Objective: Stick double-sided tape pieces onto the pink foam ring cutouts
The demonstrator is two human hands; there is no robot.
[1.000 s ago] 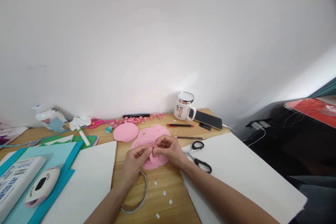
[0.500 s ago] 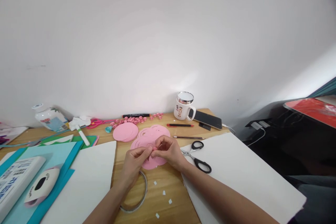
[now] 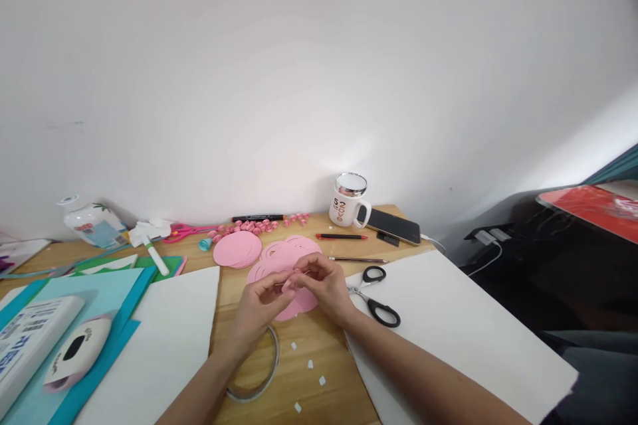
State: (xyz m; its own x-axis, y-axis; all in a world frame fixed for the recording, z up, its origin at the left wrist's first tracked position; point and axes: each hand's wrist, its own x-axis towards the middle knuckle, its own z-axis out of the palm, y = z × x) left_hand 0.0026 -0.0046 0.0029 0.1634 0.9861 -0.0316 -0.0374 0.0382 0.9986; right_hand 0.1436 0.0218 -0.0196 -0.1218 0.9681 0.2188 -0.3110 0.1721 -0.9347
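Between my fingertips is a small rolled piece of pink paper [image 3: 289, 285], partly hidden by the fingers. My left hand [image 3: 262, 302] pinches it from the left, and my right hand [image 3: 325, 284] is closed on its other side. Both hands are over a heap of pink paper cut-outs [image 3: 279, 254] on the wooden table [image 3: 284, 372]. Left of the heap lies a stack of pink paper circles [image 3: 236, 249]. Behind that stack sit several small rolled pink paper flowers [image 3: 254, 228]. A roll of tape [image 3: 274, 362] lies below my left hand.
Black-handled scissors [image 3: 381, 311] rest on white board [image 3: 448, 319] by my right forearm. A mug [image 3: 343, 208], phone [image 3: 393, 226], pen [image 3: 341, 236] and pencil [image 3: 359, 259] stand or lie behind. At left are coloured papers [image 3: 112, 285], a white bottle [image 3: 94, 222] and a white box [image 3: 37, 345].
My left fingers have shifted and loosened a little around the pink paper, and more of it shows between my hands. The things on the table stay in place.
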